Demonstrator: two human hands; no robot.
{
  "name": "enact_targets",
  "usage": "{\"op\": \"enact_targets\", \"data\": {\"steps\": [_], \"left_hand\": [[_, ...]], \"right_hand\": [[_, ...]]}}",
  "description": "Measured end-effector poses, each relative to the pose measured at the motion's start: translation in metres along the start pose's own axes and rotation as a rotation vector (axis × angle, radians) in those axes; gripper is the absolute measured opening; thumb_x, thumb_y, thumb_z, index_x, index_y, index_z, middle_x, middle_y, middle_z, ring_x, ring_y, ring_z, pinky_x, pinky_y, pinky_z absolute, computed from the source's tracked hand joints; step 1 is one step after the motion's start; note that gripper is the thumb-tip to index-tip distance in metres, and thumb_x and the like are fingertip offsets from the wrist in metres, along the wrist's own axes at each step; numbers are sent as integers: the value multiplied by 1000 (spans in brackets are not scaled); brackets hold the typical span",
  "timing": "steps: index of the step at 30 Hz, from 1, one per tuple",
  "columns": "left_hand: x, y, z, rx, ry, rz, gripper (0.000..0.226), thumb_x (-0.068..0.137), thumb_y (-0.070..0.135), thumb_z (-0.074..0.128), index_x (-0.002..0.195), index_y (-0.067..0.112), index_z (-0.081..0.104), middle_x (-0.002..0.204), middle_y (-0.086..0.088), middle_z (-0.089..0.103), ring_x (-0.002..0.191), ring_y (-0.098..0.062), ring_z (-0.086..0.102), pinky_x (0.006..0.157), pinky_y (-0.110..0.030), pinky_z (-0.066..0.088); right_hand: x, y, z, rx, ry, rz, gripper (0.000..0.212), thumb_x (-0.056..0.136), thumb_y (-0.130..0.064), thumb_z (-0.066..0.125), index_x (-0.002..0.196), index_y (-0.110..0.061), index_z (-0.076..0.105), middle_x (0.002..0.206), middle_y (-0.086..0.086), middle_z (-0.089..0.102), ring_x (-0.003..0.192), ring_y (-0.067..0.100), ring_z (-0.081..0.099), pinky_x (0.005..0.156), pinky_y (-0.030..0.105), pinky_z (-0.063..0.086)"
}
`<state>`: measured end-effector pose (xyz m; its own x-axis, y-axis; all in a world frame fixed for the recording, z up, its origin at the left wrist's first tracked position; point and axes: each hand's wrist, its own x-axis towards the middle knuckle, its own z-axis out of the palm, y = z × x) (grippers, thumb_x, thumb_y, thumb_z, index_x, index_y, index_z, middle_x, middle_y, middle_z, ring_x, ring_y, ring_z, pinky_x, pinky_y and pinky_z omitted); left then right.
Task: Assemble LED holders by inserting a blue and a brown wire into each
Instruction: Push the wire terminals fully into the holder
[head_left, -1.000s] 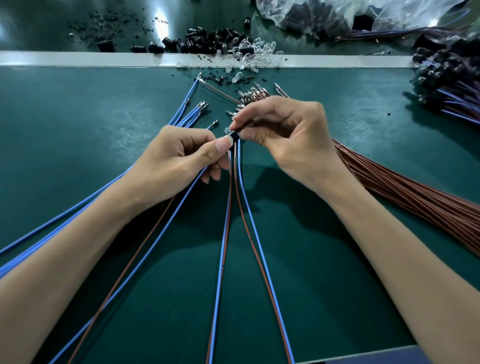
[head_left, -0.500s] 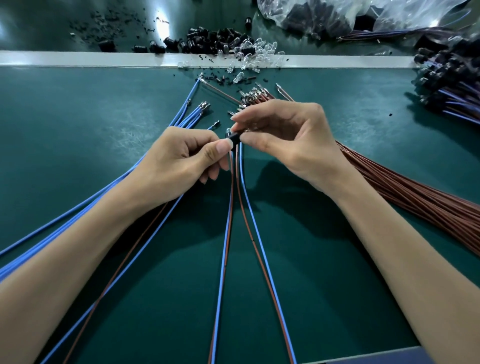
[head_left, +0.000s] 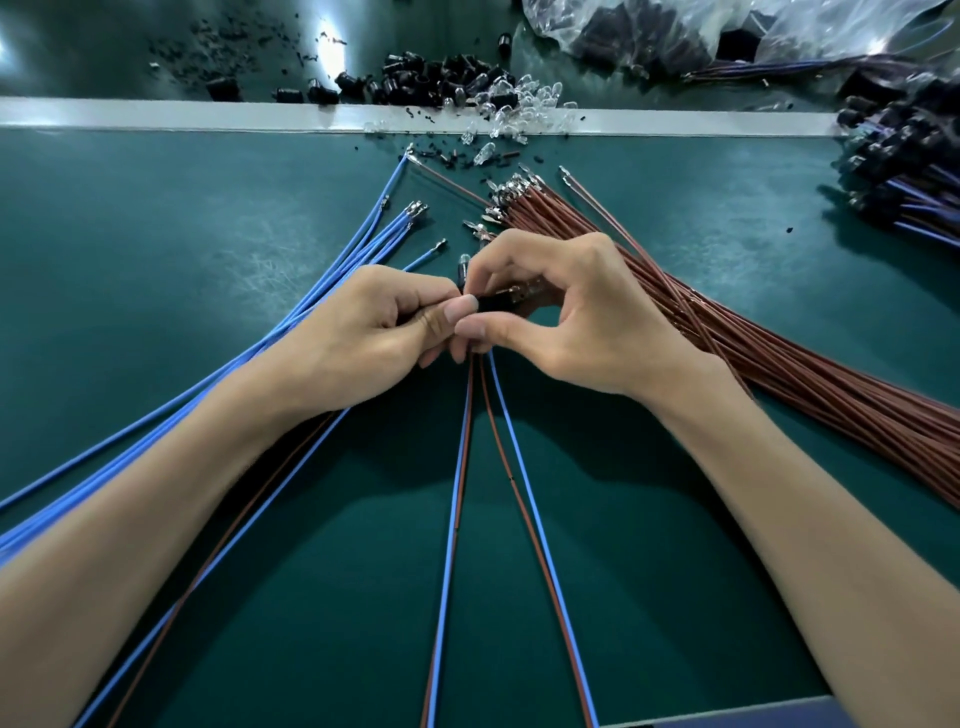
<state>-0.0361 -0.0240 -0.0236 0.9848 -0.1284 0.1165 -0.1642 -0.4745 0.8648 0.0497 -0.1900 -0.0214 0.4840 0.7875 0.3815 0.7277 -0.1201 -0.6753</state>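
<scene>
My left hand (head_left: 379, 332) and my right hand (head_left: 576, 317) meet over the middle of the green mat. Between their fingertips sits a small black LED holder (head_left: 496, 304), pinched from both sides. A clear LED tip (head_left: 462, 261) pokes up just above my left fingers. Blue-and-brown wire pairs (head_left: 491, 447) run from under my hands toward me. Loose blue wires (head_left: 332, 280) fan out on the left. A thick bundle of brown wires (head_left: 769, 353) lies on the right, partly under my right hand.
Black holders and clear LEDs (head_left: 467, 93) are heaped along the white strip (head_left: 156, 114) at the back. Finished wired holders (head_left: 904, 171) are piled at the right edge. Plastic bags (head_left: 675, 31) lie at the top right.
Both hands have closed in on each other. My right thumb and fingers now curl round the holder, which lies more level between the fingertips.
</scene>
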Motion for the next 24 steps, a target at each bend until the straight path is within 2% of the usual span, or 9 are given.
{"op": "enact_targets", "data": {"steps": [3,5,8,12,16,21,24], "left_hand": [[1,0,-1,-14,29,16,33,93,28,43,62,18,52,48,7,38,47,-12,33,47,-23,27],[1,0,-1,-19,38,25,34,93,26,42,61,17,49,47,7,36,46,-14,33,46,-26,26],[1,-1,-1,-52,32,32,35,95,24,40,61,16,47,49,6,34,45,-14,31,45,-29,26],[-1,-2,-2,-30,18,50,36,95,23,40,60,18,45,49,7,35,44,-9,30,45,-23,26],[-2,-3,-3,-11,0,50,38,95,25,42,57,21,44,47,7,32,43,-8,27,44,-19,24],[-1,-4,-4,-26,14,40,36,95,26,44,60,22,49,46,5,36,43,-12,32,45,-26,27],[-2,-4,-2,-33,-35,60,27,94,25,46,75,17,63,52,4,52,49,-4,44,54,-14,35]], "right_hand": [[0,0,3,99,23,27,17,83,-10,73,95,-1,65,82,3,70,71,11,69,71,34,57],[0,-1,4,170,45,47,16,83,-8,72,96,-5,64,81,0,68,69,12,69,69,28,57],[1,-1,3,234,69,68,14,82,-9,73,93,-9,63,80,-3,65,67,7,64,66,21,53],[0,0,0,259,62,106,12,82,-10,73,89,-11,63,78,-6,63,67,0,58,64,14,45],[-5,2,-1,324,40,141,13,82,-3,71,90,-6,62,77,-10,61,64,-7,57,62,6,41],[-4,3,-2,402,60,167,13,83,1,69,93,-5,62,75,-10,63,62,-6,60,60,7,44],[-1,4,1,472,137,196,14,86,1,65,96,-7,60,75,-4,64,65,-1,62,63,13,48]]}}
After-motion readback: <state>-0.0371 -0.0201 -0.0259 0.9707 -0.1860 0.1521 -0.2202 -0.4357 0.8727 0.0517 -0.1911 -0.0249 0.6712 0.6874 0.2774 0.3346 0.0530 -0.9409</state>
